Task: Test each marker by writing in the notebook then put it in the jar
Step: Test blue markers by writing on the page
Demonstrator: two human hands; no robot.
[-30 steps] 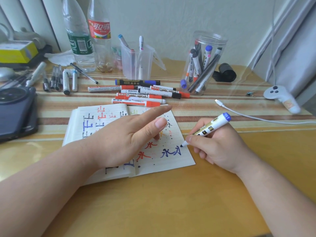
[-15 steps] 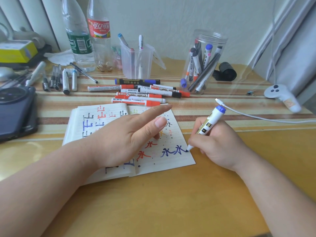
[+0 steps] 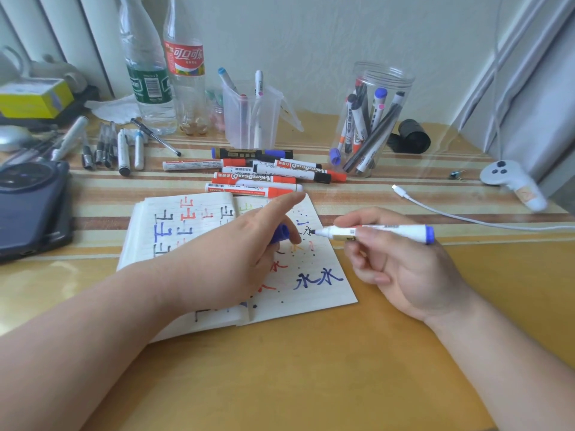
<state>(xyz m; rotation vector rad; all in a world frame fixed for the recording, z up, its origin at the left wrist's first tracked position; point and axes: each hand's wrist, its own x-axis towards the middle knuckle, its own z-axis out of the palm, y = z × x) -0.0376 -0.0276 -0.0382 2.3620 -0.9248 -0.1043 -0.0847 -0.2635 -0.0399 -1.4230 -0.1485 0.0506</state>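
In the head view, the right hand (image 3: 401, 262) is no longer pressing the tip to the page as it was half a second ago. It is now holding the blue whiteboard marker (image 3: 376, 232) lifted and turned level above the notebook (image 3: 311, 303). Its thumb and curled fingers (image 3: 361, 247) are pinching the barrel near the tip end, and the bare tip is pointing left.

The left hand (image 3: 230, 256), resting over the middle of the open pages, is pinching the blue cap (image 3: 281, 233) under its outstretched index finger. Before, the cap was hidden beneath that hand. Tip and cap are lying near each other but apart.

At the back of the counter (image 3: 311, 368), the clear jar (image 3: 401, 85) is holding a leaning bunch of markers with black, blue and orange caps. Left of it, a clear plastic jug (image 3: 267, 119) is holding a few pens. A row of loose whiteboard markers (image 3: 258, 177) is lying between the notebook and these two containers.
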